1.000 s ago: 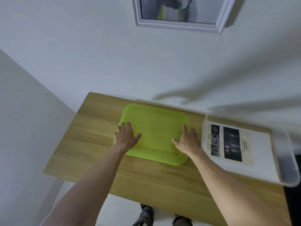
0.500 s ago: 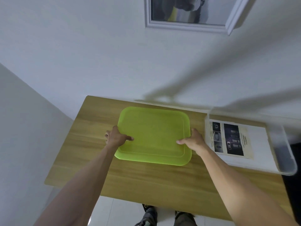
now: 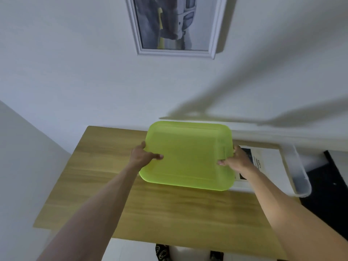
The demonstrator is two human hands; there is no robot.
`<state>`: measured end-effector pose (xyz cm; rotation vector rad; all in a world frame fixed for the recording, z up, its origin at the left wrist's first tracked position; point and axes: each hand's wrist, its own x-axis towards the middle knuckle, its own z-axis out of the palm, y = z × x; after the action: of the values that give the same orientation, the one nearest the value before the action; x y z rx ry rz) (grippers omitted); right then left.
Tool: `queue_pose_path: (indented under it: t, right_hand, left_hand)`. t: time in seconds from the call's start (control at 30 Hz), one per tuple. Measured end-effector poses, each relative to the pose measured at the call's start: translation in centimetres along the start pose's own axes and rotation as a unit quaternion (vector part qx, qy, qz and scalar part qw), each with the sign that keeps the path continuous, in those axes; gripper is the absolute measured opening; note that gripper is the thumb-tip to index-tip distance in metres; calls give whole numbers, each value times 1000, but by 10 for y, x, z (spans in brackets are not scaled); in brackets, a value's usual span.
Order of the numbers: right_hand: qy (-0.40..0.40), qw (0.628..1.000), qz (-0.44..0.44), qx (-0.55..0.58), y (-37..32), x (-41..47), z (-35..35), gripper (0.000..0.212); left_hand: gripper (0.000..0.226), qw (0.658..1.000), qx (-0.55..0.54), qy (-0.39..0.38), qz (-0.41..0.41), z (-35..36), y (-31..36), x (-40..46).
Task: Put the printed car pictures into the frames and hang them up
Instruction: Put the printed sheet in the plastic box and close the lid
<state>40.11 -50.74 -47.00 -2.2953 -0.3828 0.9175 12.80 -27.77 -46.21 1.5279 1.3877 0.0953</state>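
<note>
A translucent green tray (image 3: 188, 155) is lifted off the wooden table (image 3: 105, 178), tilted toward me. My left hand (image 3: 143, 155) grips its left edge, thumb on top. My right hand (image 3: 237, 160) grips its right edge the same way. On the wall above hangs a white frame (image 3: 213, 34) with a car picture in it. A printed sheet (image 3: 259, 162) with dark car pictures lies in a clear tray (image 3: 299, 172) at the table's right, partly hidden behind the green tray and my right hand.
A white wall stands right behind the table. Another wall closes in on the left. A dark surface (image 3: 327, 196) lies to the right of the table. My feet show below the table's near edge.
Both hands went from resting flat on the green tray to gripping its side edges, then lifted it off the table and toward the right. The camera tilted up, showing more of the framed picture.
</note>
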Motion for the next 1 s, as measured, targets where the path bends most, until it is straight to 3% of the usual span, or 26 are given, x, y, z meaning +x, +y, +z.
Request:
queue_pose_path:
  t: [0.1,0.3,0.47,0.6,0.8,1.0]
  right_hand:
    - [19,1000,1,-9,28,-4,-45,83]
    - [41,998,39,14,92,1,-139,80]
    - [49,998,47,12,125,16,-194,79]
    - [45,997,54,10,142,34,-216,78]
    - [32,996,85,-1,158,58,-221,81]
    - [19,996,92,10,155,68,-220,86]
  left_hand:
    - [118,1000,7,1,18,43,27,-18]
    - [135,999,41,-29,11,151,55,-33]
    - [110,998,55,-14,14,215,90,-73]
    - [98,997,73,4,16,246,100,-76]
    - [103,997,80,5,-15,264,106,-73]
    - [94,994,102,19,-21,272,106,-62]
